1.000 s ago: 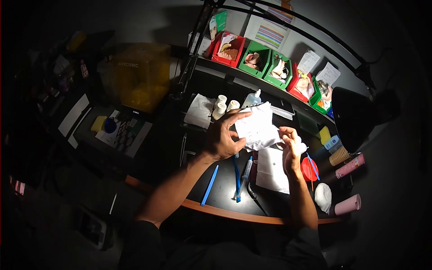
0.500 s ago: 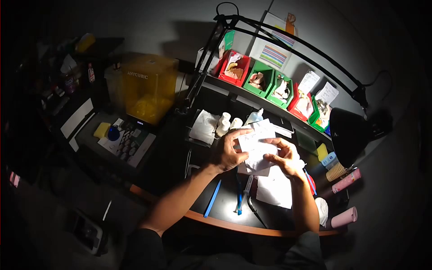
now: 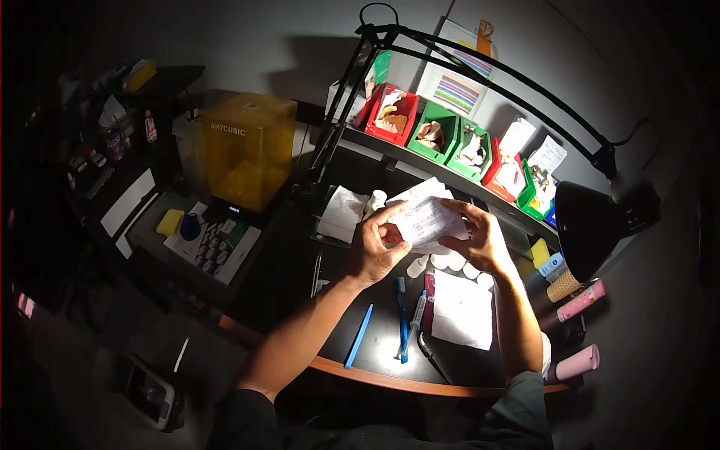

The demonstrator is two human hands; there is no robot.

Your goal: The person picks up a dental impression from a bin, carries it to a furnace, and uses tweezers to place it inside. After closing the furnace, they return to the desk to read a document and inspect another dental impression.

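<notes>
Several white paper slips (image 3: 429,223) with handwriting are held up over the desk in a loose stack. My left hand (image 3: 377,249) pinches their left edge between thumb and fingers. On the opposite side, my right hand (image 3: 484,240) grips the right edge the same way. Below the slips, small white bottles (image 3: 418,266) stand in a row, partly hidden. A blank white sheet (image 3: 463,309) lies nearer to me. Left of it are a blue toothbrush (image 3: 402,311), a syringe (image 3: 417,313), a blue stick (image 3: 358,337) and a thin black curved tool (image 3: 430,357).
Red and green bins (image 3: 433,133) with dental models line a shelf behind. A black desk lamp (image 3: 589,229) hangs at the right, near a pink cup (image 3: 577,363). A yellow-covered Anycubic machine (image 3: 251,154) stands left. White cloth (image 3: 345,212) lies beyond my left hand.
Both hands have lifted the slips slightly and turned them, so the written side shows more clearly. The bottles and more of the sheet below have come into view.
</notes>
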